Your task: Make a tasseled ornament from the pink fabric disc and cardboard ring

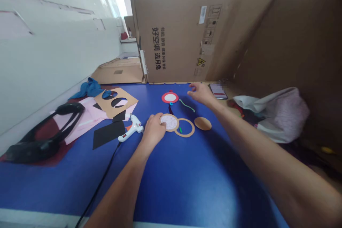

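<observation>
My left hand (155, 128) is closed on the left edge of a round cardboard disc (170, 122) with a white, line-marked face. This disc overlaps a cardboard ring (191, 128), inside which lies a short green piece (180, 130). To the right rests a plain cardboard disc (202, 123). My right hand (200, 92) hovers above the table with fingers apart, holding nothing. Nearest to it are a pale green cord (187, 105) and a red-rimmed white round ornament (170, 97) with a blue bead and dark tassel.
A white glue gun (131, 128) with a black cable lies left of my left hand, by black paper (108, 134). Cut cardboard (117, 96), pink paper and a black headset-like strap (50, 142) lie farther left. A phone (218, 91) and crumpled fabric (280, 114) sit right; a large carton (181, 42) stands behind.
</observation>
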Tool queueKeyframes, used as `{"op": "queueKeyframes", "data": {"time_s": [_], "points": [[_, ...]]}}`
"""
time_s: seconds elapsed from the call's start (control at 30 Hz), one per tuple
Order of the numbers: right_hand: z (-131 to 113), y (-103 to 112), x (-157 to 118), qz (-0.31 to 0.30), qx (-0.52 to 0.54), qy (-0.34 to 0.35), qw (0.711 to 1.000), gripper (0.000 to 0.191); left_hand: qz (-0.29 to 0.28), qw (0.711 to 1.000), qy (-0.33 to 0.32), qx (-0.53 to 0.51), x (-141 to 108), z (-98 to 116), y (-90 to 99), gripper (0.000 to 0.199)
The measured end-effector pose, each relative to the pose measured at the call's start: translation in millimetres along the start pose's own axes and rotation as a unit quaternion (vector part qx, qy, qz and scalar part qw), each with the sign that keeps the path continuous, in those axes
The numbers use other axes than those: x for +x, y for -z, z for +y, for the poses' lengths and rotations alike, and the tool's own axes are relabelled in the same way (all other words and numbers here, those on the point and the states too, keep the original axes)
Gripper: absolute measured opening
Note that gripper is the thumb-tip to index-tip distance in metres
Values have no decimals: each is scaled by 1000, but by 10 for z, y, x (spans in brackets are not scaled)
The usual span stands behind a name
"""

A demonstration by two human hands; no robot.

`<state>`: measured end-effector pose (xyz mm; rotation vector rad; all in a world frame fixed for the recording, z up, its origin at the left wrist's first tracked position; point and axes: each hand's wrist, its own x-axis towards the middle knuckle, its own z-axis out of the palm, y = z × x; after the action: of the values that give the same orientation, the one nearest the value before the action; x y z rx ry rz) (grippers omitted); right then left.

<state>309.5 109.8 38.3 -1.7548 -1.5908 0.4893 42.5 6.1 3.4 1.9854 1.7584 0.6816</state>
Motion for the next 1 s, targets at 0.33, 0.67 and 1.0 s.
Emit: {"op": "queueKeyframes", "data": {"time_s": [0.33, 0.67, 1.0], "points": [[758, 2169, -720, 35, -481, -212, 850, 54, 14, 999, -11, 51, -119, 201, 36, 50], [315, 2412, -602, 217, -161, -172, 947, 25, 20, 997, -29, 68, -120, 219, 46, 45], [45, 1967, -7, 166, 229, -13, 959, 79, 14, 997, -24, 78, -115, 217, 45, 44]]}}
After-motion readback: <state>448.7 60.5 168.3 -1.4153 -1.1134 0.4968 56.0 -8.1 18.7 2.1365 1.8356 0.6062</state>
